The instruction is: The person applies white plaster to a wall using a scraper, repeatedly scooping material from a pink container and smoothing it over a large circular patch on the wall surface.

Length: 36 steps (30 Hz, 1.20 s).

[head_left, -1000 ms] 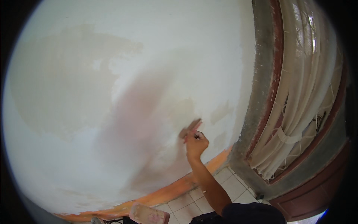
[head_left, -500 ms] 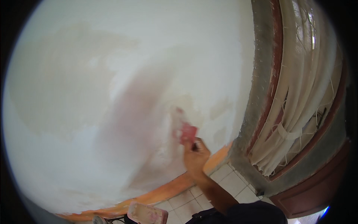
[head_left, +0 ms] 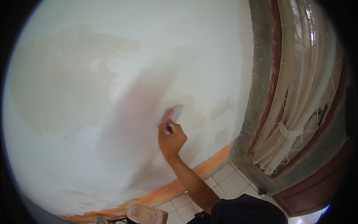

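My right hand [head_left: 172,141] is closed around a small flat red putty scraper [head_left: 173,112] with pale paste on it. The scraper lies against or just off the white wall [head_left: 209,33], over a damp-looking beige patch; the exact contact is hard to tell. Broader beige patches [head_left: 74,86] mark the wall's left part. A shallow, pinkish rectangular tub [head_left: 146,214] with smears inside stands at the lower edge. My left hand does not show.
Orange paint [head_left: 164,191] runs along the wall's foot, above white floor tiles [head_left: 233,184]. On the right, a grey and red-brown window frame [head_left: 265,74] surrounds a tied pale curtain [head_left: 298,93]. A red-brown panel [head_left: 313,194] is below it.
My right hand and the scraper have moved left and slightly up across the wall. The scraper has turned, so its red face shows less. The tub has stayed in place.
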Motion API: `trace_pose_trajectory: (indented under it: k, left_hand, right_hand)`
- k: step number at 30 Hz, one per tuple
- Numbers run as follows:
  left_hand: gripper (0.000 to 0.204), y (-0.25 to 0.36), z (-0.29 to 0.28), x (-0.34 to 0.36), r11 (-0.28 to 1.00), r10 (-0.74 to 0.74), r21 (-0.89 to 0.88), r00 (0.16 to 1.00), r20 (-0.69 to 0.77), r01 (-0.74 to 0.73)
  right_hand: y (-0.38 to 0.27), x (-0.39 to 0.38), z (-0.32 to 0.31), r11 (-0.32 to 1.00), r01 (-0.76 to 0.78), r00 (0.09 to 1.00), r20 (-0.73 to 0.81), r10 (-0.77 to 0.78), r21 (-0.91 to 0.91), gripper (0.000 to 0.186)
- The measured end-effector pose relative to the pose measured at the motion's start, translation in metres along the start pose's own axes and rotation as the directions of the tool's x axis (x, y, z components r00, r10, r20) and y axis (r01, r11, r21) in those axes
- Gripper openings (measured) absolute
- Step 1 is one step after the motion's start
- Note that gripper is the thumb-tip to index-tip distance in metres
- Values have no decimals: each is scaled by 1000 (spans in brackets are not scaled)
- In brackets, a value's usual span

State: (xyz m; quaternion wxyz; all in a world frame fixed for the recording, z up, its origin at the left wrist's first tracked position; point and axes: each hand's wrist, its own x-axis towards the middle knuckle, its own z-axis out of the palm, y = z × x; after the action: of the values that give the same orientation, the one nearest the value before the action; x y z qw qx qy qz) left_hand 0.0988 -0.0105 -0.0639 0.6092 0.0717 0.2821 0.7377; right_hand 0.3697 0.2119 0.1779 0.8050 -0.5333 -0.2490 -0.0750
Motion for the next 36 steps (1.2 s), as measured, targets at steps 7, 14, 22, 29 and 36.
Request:
trace_pose_trajectory:
  k: [7, 14, 22, 29, 36]
  left_hand:
    - [89, -9, -7, 9, 999, -40, -32, 990, 135, 44]
    - [84, -21, -23, 13, 993, -82, -85, 996, -26, 80]
    - [82, -20, -24, 16, 995, -71, -69, 997, -23, 69]
    - [84, -21, 8, 6, 998, -51, -19, 998, 25, 51]
    - [83, -17, -10, 16, 975, -171, -89, 938, 302, 206]
  right_hand:
    - [-15, -22, -62, 954, -29, 975, 217, -38, 297, 8]
    - [118, 19, -134, 870, -492, 871, -12, 492, -36, 13]
    - [151, 31, -102, 950, -310, 947, -103, 306, -30, 14]
    - [84, 16, -66, 919, -356, 923, -88, 374, 169, 14]
    - [40, -6, -40, 936, -284, 955, -24, 295, 205, 14]
